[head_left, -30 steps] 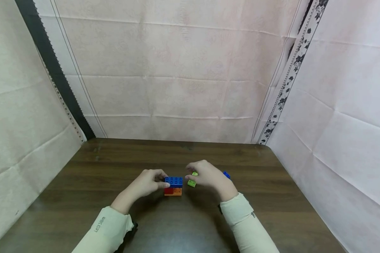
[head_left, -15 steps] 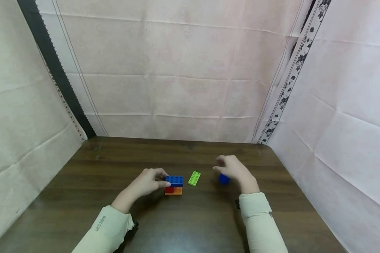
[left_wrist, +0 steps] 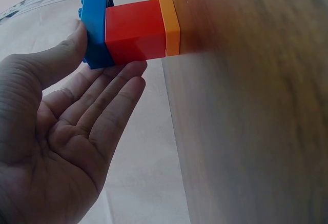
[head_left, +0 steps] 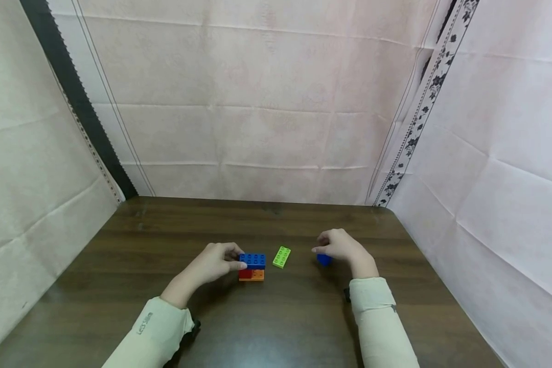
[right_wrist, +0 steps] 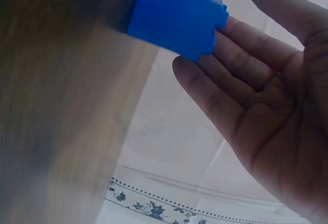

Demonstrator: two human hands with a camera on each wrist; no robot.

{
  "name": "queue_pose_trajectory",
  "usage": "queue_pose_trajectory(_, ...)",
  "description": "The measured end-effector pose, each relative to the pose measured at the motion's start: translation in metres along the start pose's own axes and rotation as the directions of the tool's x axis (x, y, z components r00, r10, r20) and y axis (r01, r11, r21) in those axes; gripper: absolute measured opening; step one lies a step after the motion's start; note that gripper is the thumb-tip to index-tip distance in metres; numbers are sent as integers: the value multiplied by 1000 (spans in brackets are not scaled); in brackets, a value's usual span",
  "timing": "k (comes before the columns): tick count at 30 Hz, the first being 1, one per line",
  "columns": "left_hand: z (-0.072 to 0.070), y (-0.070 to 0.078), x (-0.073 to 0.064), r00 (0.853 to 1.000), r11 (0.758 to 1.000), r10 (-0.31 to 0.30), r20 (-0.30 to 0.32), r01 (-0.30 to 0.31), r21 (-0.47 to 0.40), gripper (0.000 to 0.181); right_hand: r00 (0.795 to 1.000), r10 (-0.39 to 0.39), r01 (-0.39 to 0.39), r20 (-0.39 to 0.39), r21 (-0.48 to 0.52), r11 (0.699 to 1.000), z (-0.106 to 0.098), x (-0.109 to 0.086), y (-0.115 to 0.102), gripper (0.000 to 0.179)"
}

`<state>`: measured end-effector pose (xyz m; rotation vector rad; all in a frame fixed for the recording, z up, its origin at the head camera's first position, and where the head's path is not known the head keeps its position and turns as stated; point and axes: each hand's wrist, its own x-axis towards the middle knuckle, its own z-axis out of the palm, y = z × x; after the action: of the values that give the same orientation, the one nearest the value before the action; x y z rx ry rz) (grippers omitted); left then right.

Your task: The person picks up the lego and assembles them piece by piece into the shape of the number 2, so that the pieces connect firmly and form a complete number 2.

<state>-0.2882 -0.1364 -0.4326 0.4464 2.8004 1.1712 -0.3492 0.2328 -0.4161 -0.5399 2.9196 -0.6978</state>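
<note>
Near the middle of the table stands a small stack of toy building bricks. Its top is a flat blue brick (head_left: 252, 261), above a red block (left_wrist: 136, 32) on an orange base plate (left_wrist: 169, 19). My left hand (head_left: 216, 260) holds the blue brick at its left end, thumb on the near side and fingers behind. Farther right, my right hand (head_left: 345, 248) is over a separate blue block (right_wrist: 177, 16). Its fingers lie along the block's far side, while the thumb stands apart from it in the right wrist view.
A flat lime-green brick (head_left: 281, 257) lies on the brown wooden table (head_left: 257, 322), just right of the stack. Pale cloth hangs behind the table (head_left: 257, 128) and along both sides.
My right hand has moved right, from over the green brick to the separate blue block, and lowered slightly at it. My left hand stays at the stack.
</note>
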Motion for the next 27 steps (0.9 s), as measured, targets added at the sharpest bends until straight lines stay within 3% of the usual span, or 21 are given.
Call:
queue_pose_trajectory(4,0,1,0,1000,1000,-4,-2,4,3,23,1000,7,-7,16,-14,1000,2,1,-1,46)
queue_pose_trajectory(14,-1,0,1,1000,1000,-3,-3,3,7,24,991,111,-107,76,-56,993,-2,-5,2,44)
queue_pose_trajectory(20,-1,0,1,1000,1000,0,-4,0,12,24,988,136,-134,77,-37,990,-3,-7,3,52)
queue_pose_trajectory(27,0,-1,0,1000,1000,-3,-1,3,3,24,986,153,-152,68,-23,988,-1,-7,5,42)
